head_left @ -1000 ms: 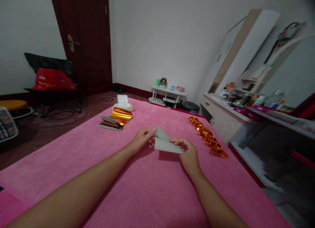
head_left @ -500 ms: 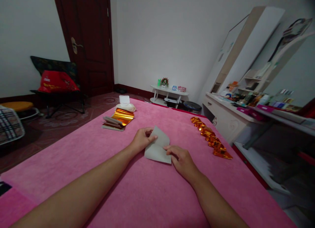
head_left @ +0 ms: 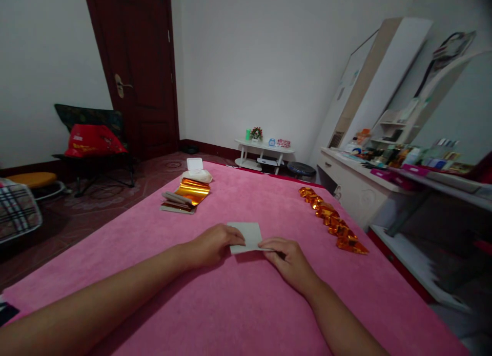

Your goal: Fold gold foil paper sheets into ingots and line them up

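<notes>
1. Grey paper sheet point(head_left: 250, 234) lies flatter than half a second ago, mid-way along the fleecy pink cover point(head_left: 230, 315).
2. Ten o'clock: glossy gold foil stack point(head_left: 195, 191), probably slick.
3. Left hand point(head_left: 217, 244): fingers curled over the sheet's left side.
4. Sheet: seemingly light, easily creased; grip edges.
5. Right hand point(head_left: 289, 258): pinching its near-right corner.
6. Two o'clock: crinkled foil pieces point(head_left: 330, 218).

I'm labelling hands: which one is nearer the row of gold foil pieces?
Right. The right hand is left of the gold foil row; the left hand is farther left.
</notes>
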Tool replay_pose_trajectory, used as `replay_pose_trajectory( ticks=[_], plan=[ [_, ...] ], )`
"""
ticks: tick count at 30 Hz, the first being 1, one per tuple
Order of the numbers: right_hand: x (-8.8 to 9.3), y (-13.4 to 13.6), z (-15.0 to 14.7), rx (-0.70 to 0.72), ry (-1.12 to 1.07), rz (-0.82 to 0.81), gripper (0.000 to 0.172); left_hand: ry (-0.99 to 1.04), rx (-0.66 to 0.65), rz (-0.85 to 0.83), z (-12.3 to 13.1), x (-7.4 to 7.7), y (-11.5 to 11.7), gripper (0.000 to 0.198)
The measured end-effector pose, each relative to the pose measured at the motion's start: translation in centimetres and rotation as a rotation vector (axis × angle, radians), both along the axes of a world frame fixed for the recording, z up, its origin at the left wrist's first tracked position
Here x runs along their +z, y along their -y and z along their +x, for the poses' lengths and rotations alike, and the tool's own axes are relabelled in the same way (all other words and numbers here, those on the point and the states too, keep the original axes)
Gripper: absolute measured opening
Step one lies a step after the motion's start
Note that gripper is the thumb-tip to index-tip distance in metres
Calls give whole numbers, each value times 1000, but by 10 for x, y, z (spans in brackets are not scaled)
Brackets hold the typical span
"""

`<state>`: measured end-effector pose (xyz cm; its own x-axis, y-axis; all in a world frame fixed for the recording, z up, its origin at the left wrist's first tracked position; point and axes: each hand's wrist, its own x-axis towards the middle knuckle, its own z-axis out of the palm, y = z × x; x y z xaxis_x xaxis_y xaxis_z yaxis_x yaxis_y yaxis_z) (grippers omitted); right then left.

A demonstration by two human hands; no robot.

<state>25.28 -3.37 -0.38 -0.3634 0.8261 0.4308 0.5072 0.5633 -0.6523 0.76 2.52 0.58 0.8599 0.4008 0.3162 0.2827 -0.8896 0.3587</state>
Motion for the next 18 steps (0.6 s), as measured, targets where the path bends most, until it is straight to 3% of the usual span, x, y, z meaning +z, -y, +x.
replay_pose_trajectory(
  ticks=[4,11,18],
  plan=[
    [1,-1,0,22,-23,-6,17,32,75,-68,-18,-1,15,60],
    [7,5,-3,79,43,-44,10,180,173,-217,-12,-6,18,22],
    [8,6,-6,125,-154,-250,13,194,174,-144,-19,-6,27,19]
  ],
)
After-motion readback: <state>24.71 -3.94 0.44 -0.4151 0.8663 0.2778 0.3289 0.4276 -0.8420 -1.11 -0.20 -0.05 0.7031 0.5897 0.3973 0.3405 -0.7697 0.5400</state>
